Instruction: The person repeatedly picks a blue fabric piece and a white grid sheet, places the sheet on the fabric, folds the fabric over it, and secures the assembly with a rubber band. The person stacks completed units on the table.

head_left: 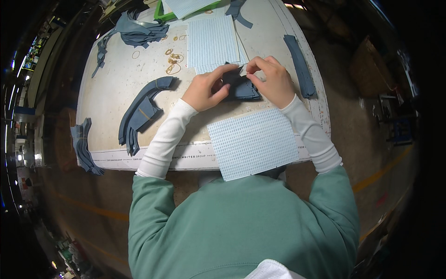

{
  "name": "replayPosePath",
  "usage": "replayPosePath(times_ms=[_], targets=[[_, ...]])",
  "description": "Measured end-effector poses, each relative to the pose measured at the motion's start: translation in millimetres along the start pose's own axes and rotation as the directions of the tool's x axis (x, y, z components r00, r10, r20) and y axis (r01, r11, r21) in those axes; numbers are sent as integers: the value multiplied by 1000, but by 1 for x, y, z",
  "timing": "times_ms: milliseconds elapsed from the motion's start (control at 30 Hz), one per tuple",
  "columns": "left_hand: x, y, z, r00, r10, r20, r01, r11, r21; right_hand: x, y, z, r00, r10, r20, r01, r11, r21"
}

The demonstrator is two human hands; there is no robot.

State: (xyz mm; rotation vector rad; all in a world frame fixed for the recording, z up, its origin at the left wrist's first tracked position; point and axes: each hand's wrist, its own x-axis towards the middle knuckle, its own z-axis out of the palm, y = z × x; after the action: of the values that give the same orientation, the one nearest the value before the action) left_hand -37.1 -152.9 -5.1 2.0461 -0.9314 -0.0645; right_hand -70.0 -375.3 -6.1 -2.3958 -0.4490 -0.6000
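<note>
Banded fabric bundles point(139, 119) suggest a garment workshop.

We cannot see the whole dark fabric stack point(246, 92), since the left hand point(203, 90) covers its left part. At the right hand point(277, 83), we cannot tell whether the fingers point(258, 63) pinch anything. The far printed sheet point(211, 39) runs partly out of our sight behind the left hand. Its marks, like those on the near printed sheet point(253, 143), are too small for us to make out. The tangled rubber bands point(175, 59) overlap too closely for us to count. The upper edge cuts off the green tray point(160, 13), the lower edge a white cloth point(272, 270). Far left, we get only blurred lights point(19, 157).
</note>
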Motion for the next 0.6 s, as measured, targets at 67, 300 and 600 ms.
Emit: replayPosePath(times_ms=[67, 300, 600], targets=[[0, 0, -1, 1000, -20, -6, 20, 999, 42, 2, 4, -2, 998, -50, 45, 43, 989, 143], [0, -2, 0, 996, 73, 56, -82, 983, 163, -6, 4, 7, 983, -46, 179, 15, 986, 168], [1, -6, -2, 994, 89, 67, -96, 988, 119, -2, 10, 5, 1000, -20, 14, 17, 980, 198]])
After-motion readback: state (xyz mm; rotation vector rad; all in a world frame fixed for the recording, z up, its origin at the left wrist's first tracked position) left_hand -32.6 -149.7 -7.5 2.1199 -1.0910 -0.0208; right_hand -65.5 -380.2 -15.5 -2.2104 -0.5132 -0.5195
